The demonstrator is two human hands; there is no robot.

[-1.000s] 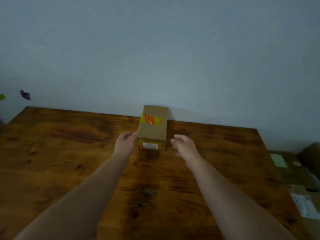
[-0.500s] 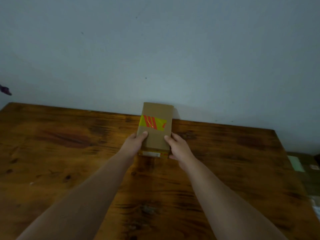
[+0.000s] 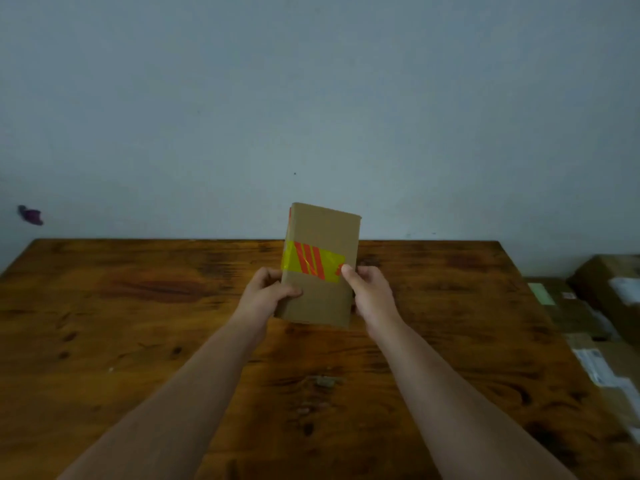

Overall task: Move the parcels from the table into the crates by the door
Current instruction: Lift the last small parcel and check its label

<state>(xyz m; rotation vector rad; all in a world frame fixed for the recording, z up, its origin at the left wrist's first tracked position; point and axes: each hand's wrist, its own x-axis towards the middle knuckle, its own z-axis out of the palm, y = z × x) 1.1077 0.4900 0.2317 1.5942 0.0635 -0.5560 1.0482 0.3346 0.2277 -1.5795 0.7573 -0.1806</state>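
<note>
Left hand and right hand grip a brown cardboard parcel with yellow-and-red tape.
It is held over the far middle of the dark wooden surface; other cardboard boxes lie past its right edge.

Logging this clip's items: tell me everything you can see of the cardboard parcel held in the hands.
The parcel is a small, oblong box of plain brown cardboard, closed, with a strip of yellow tape striped in orange across its broad face. It is tipped up, broad face toward the camera, over the wooden table. The left hand grips its left edge and the right hand its right edge, thumbs on the face. Whether its lower edge touches the table cannot be told.
</note>
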